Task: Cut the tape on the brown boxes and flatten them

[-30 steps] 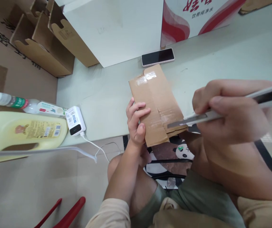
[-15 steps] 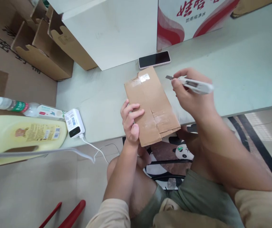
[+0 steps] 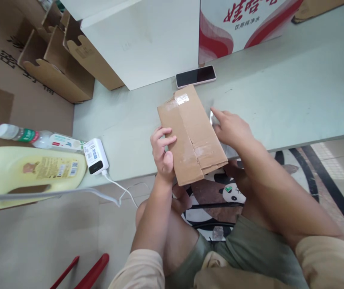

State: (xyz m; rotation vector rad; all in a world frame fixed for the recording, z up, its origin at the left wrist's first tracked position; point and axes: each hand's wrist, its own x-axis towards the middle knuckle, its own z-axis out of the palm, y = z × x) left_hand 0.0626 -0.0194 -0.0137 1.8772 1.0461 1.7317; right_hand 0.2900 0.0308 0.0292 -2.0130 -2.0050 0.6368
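Note:
A flat brown cardboard box, with clear tape at both ends, lies slanted on the table and its near end sticks out past the front edge. My left hand grips its left side, fingertips on the upper face. Close along the box's right edge, my right hand is low at the tabletop with the index finger stretched forward. Between that finger and the thumb shows a thin pale strip of the utility knife; the hand and box hide most of the knife.
A phone lies beyond the box, before a white carton and a red-and-white carton. At left are a power bank with a cable, a water bottle, a yellow jug and open cardboard holders.
My right hand has come down and left with the utility knife, from above the table to beside the box's right edge. The box and my left hand have barely moved.

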